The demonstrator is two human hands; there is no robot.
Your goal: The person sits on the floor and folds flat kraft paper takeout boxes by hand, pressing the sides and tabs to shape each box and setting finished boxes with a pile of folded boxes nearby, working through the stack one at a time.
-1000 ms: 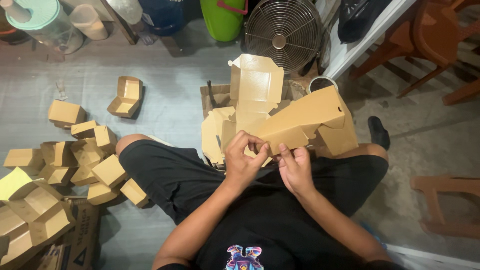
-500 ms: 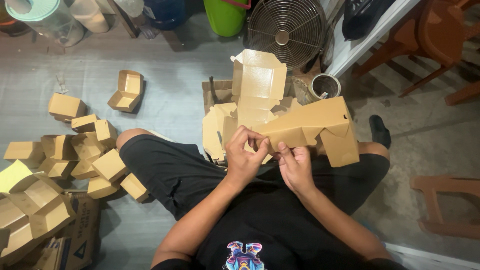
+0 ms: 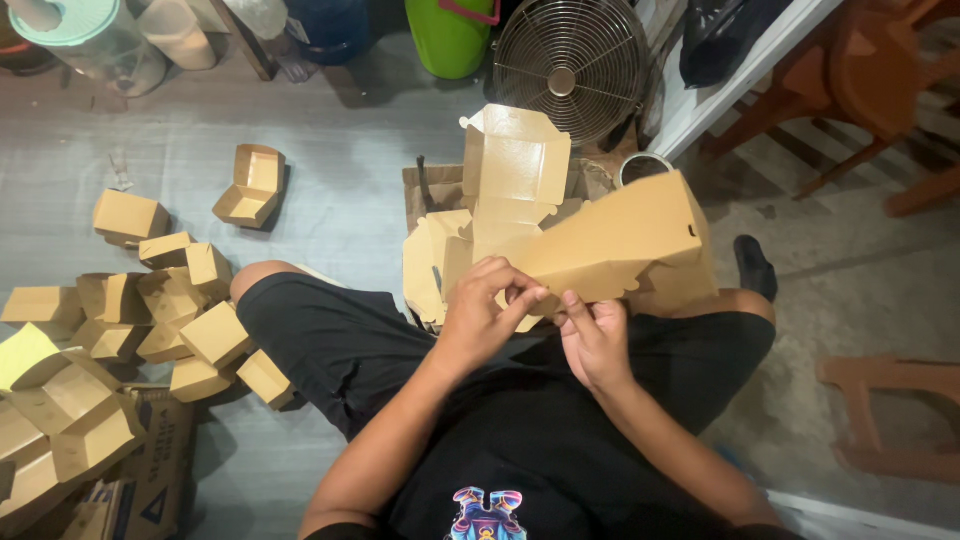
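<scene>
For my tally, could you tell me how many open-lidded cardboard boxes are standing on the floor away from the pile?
1: the open box stands alone on the grey floor, beyond the pile of closed boxes. The left hand and right hand hold an unfolded box blank; others may be hidden.

We see matt brown cardboard box [image 3: 620, 240], smooth; wire metal fan [image 3: 570, 65]; glossy green plastic bin [image 3: 450, 35]; matt black cloth shorts [image 3: 350, 340].

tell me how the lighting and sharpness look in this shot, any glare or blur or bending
Head view: light is dim and uneven, brighter on the grey floor, darker by the black shorts; the flat brown box held by the left hand and right hand is fairly sharp, fingertips slightly soft; no strong glare; wide lens bends edges near the fan.
</scene>
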